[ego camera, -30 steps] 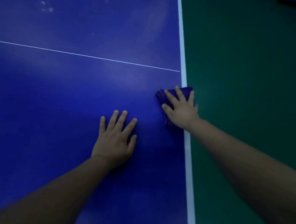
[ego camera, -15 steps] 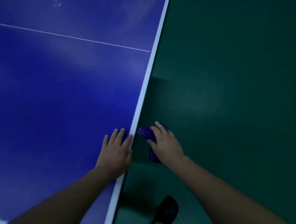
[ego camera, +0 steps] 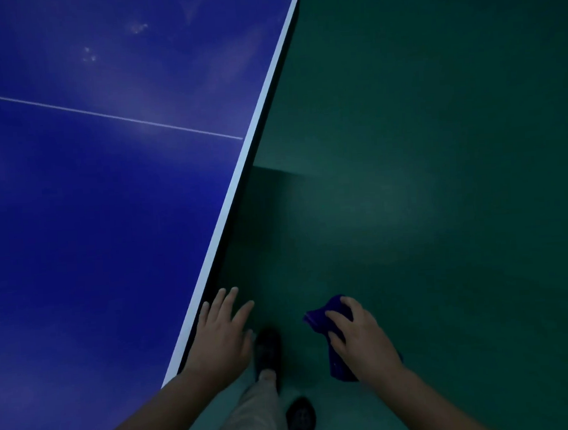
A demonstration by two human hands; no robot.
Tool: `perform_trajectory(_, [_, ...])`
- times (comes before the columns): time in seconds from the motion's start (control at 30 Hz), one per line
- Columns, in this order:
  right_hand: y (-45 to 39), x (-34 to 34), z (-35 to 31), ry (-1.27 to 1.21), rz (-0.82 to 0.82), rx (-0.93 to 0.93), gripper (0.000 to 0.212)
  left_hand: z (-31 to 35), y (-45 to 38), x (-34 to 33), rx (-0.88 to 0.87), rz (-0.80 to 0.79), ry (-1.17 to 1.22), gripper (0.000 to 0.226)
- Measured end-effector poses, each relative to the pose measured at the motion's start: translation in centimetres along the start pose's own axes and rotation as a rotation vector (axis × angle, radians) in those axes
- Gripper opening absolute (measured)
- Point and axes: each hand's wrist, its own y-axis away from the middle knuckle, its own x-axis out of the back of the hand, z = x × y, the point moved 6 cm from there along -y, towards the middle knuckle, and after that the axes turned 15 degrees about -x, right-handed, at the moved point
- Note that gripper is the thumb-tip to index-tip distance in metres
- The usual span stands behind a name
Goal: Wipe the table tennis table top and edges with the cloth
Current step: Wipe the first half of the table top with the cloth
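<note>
hands point(ego camera: 363, 338): two; cloth point(ego camera: 322, 315): one

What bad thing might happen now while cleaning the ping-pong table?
1. The cloth is off the table, held in the right hand over the floor, so the pale smudges at the far end may get missed.
2. The left hand hangs past the white edge; bare fingers might leave new marks.
3. The person's shoes are close to the table; they might bump it.
</note>
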Motion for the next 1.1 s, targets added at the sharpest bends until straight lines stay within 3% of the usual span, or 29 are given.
perform_trajectory(0.17, [-5.3,5.8,1.2,-0.018,0.038,0.016,0.048,0.5,-8.6,2.1,-0.038,0.018,-0.028,0.056])
perform_trajectory(0.37, [-13.5,15.2,3.7,-0.126,0.08,-0.111,0.048,-0.2,-22.5,5.7,-0.042,-0.043,-0.015,0.057])
perform_trajectory(0.7, [-29.2,31.0,7.0,-0.218,0.168,-0.219,0.047,2.0,-46.7,11.8,-0.24,-0.129,-0.038,0.063])
perform_trajectory(0.97, [-49.7,45.3,8.5,-0.226,0.201,-0.071,0.042,0.7,-67.8,16.6,-0.051,-0.068,-0.056,0.061])
perform_trajectory(1.1, [-59.4,54.3,5.9,-0.128,0.184,0.071,0.046,-0.4,-76.7,21.7,0.076,0.046,-0.025,0.06])
